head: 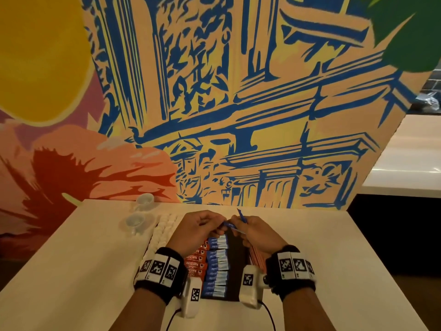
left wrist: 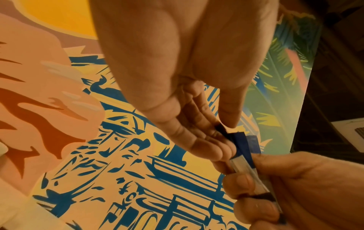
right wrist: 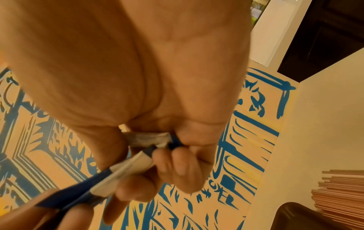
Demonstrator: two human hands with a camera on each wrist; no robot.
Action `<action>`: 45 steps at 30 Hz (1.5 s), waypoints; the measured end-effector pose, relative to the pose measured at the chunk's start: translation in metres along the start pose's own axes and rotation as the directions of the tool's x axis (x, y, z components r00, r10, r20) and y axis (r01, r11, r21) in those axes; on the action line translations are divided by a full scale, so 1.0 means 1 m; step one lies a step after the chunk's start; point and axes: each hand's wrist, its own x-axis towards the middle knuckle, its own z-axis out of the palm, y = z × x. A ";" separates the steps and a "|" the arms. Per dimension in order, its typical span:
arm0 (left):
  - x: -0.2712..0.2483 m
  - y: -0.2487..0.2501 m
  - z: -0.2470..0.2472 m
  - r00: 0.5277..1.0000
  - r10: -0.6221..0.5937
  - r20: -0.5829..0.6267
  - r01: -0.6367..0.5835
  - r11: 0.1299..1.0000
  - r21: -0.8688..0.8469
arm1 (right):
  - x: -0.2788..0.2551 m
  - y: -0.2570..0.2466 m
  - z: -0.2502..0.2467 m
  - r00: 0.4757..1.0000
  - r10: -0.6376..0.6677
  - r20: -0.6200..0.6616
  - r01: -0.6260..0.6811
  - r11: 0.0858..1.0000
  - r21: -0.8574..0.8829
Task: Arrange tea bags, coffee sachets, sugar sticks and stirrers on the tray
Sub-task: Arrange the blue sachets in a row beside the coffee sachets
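- Painted across the wall behind my white table is a bright mural of blue-lined buildings on peach and yellow, with a big yellow disc and orange-red petals off to the left.
- Nearest me, the dark rectangular tray lies flat on the table between my wrists.
- On it run a column of red coffee sachets and, just beside them, a column of blue-and-white sugar sticks; thin wooden stirrers are stacked along the tray's right edge.
- Above the far end of the tray, my left hand has its fingers curled, thumb and fingertips pinching the blue end of a bunch of slim blue-and-white sugar sticks.
- My right hand is clenched around the same bunch from the other side, the sticks running through my curled fingers; how many sticks I hold I cannot tell.
- Left of my hands, a strip of white nubbly fabric lies beside the tray.
- Farther left and back, two small white cups on saucers stand near the wall.
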 end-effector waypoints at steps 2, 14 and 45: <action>0.001 0.002 0.000 0.999 0.002 -0.048 -0.003 1.000 -0.008 | 0.002 0.002 0.000 0.997 0.015 -0.078 -0.013 1.000 0.026; 0.019 -0.002 -0.018 0.993 0.047 -0.112 -0.041 0.998 0.053 | 0.023 0.005 0.010 0.962 0.033 -0.271 0.052 0.952 0.301; 0.075 -0.011 -0.065 0.999 -0.028 0.040 0.019 0.976 0.216 | 0.082 -0.004 -0.008 0.978 -0.198 -0.062 0.198 0.980 -0.006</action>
